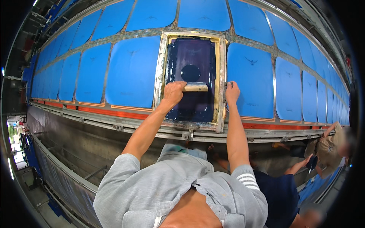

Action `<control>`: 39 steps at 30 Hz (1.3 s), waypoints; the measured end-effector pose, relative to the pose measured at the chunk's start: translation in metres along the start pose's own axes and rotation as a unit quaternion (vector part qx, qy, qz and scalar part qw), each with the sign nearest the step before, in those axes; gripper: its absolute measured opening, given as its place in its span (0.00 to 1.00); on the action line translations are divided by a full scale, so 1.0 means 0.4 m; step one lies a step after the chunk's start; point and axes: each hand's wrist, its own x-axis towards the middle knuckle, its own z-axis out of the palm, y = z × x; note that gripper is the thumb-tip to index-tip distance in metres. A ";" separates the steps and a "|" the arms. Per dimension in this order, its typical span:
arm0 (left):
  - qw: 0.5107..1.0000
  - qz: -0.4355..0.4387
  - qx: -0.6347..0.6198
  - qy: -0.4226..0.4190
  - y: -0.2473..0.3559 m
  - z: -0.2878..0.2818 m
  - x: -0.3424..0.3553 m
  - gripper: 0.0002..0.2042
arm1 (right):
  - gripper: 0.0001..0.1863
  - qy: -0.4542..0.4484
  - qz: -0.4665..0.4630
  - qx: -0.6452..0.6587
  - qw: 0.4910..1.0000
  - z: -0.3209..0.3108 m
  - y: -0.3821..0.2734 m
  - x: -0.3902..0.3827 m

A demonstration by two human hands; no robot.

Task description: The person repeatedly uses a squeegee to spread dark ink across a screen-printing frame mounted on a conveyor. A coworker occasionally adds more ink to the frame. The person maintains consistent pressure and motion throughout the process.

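Observation:
A screen-printing frame (158, 78), pale and stained along its edges, lies in front of me over the printing table. Dark ink coats much of its mesh (197, 108), with a round dark patch (190, 72) near the middle. My left hand (173, 93) is closed round the left end of a squeegee (196, 87) with a wooden handle, which lies crosswise on the mesh below that patch. At the frame's right side my right hand (232, 92) is closed on the outer edge, fingers curled, a small dark part showing beside them.
Blue rounded panels (133, 72) lie in two long rows on the table, some with a small dark emblem. A metal rail (114, 123) runs along its near edge. At the lower right stand co-workers, one in a dark shirt (275, 193), another in a tan top (330, 152).

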 end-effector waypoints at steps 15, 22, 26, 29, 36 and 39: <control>1.000 0.003 0.023 -0.006 -0.152 0.076 0.499 0.16 | 0.16 0.183 -0.164 -0.029 0.969 -0.025 -0.170 0.084; 0.993 0.000 0.018 -0.116 -0.197 -0.026 0.740 0.09 | 0.25 -0.206 -0.414 -0.100 0.881 -0.027 -0.609 0.497; 0.992 0.016 0.041 -0.114 -0.242 0.021 0.806 0.08 | 0.21 -0.304 -0.387 -0.254 0.832 0.119 -0.643 0.603; 0.993 0.015 0.055 -0.100 -0.236 0.038 0.766 0.08 | 0.15 -0.255 -0.385 -0.264 0.847 0.194 -0.566 0.563; 0.991 -0.022 0.010 -0.130 -0.102 0.012 0.404 0.05 | 0.07 -0.262 -0.439 -0.222 0.830 0.081 -0.437 0.220; 0.991 -0.016 -0.010 -0.135 -0.033 0.007 0.210 0.05 | 0.05 -0.258 -0.458 -0.216 0.823 0.036 -0.351 0.045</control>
